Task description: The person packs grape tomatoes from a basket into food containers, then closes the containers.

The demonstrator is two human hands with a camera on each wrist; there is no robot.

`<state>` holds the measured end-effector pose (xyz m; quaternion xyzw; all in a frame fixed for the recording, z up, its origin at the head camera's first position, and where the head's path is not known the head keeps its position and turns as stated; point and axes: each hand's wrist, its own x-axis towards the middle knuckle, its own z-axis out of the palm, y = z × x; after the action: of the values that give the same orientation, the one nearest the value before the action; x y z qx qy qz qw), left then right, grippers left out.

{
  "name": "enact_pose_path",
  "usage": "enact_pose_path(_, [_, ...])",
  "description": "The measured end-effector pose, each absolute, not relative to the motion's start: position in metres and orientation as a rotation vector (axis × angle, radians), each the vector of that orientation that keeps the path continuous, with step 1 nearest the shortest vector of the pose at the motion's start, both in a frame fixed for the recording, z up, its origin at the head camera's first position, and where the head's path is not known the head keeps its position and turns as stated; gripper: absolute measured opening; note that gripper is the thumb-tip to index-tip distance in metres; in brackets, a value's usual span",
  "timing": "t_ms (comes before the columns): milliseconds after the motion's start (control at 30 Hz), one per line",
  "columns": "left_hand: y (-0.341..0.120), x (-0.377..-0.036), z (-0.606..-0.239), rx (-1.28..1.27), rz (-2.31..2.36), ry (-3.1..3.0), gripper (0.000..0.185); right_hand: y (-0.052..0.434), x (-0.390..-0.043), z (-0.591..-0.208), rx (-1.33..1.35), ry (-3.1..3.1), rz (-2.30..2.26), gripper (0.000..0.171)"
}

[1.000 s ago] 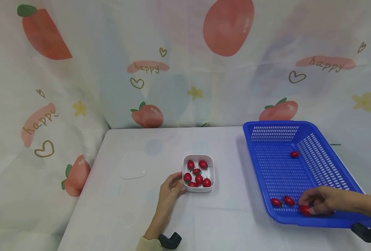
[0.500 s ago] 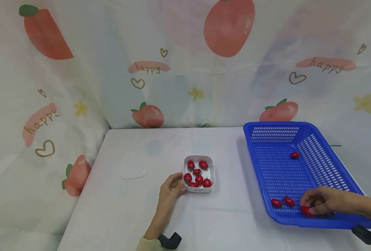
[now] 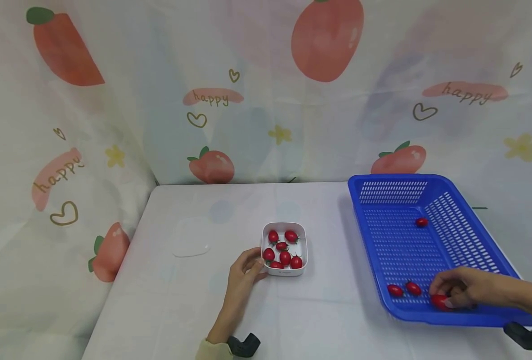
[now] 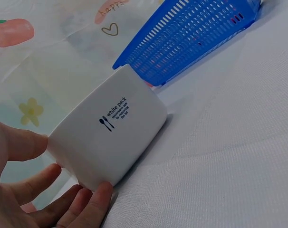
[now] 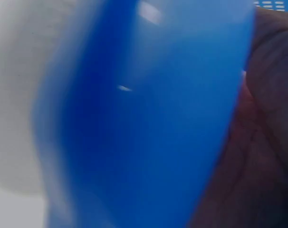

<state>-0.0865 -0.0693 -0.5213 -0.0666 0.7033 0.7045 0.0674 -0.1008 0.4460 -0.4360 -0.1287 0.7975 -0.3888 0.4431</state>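
Note:
A small white container [image 3: 285, 273] with several cherry tomatoes [image 3: 286, 257] stands mid-table. My left hand [image 3: 256, 261] grips its near left corner; in the left wrist view the thumb and fingers [image 4: 89, 205] press the white container [image 4: 110, 137]. At the right stands a blue perforated basket [image 3: 392, 190]. My right hand [image 3: 444, 298] reaches into its near end, fingers curled over a cherry tomato [image 3: 438, 301]. Two more tomatoes [image 3: 403, 289] lie just left of it, and a third [image 3: 421, 222] lies farther back. The right wrist view shows only the blurred blue basket wall [image 5: 148, 118].
A translucent lid [image 3: 189, 241] lies on the white tablecloth left of the container. A printed curtain [image 3: 256, 100] hangs close behind the table and along its left side. The basket's right side runs near the table's right edge.

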Motion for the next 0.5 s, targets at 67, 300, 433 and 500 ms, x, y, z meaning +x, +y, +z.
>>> enact_pose_path(67, [-0.0691, -0.0865, -0.5213, -0.200, 2.126, 2.116, 0.043, 0.4469, -0.1008, -0.4357, -0.326, 1.969, -0.975, 0.022])
enact_pose_path(300, [-0.0686, -0.0866, -0.5214, -0.213, 2.125, 2.120, 0.042, 0.4504, -0.1027, -0.4335, -0.368, 2.081, -0.943, 0.023])
enact_pose_path(433, [-0.0687, -0.0871, -0.5222, -0.202, 2.130, 2.127, 0.042, 0.4509, -0.1042, -0.4311, -0.400, 2.139, -0.916, 0.027])
enact_pose_path(500, [-0.0687, -0.0873, -0.5229, -0.190, 2.135, 2.126, 0.042, 0.4501, -0.1044, -0.4296, -0.398, 2.184, -0.890, 0.029])
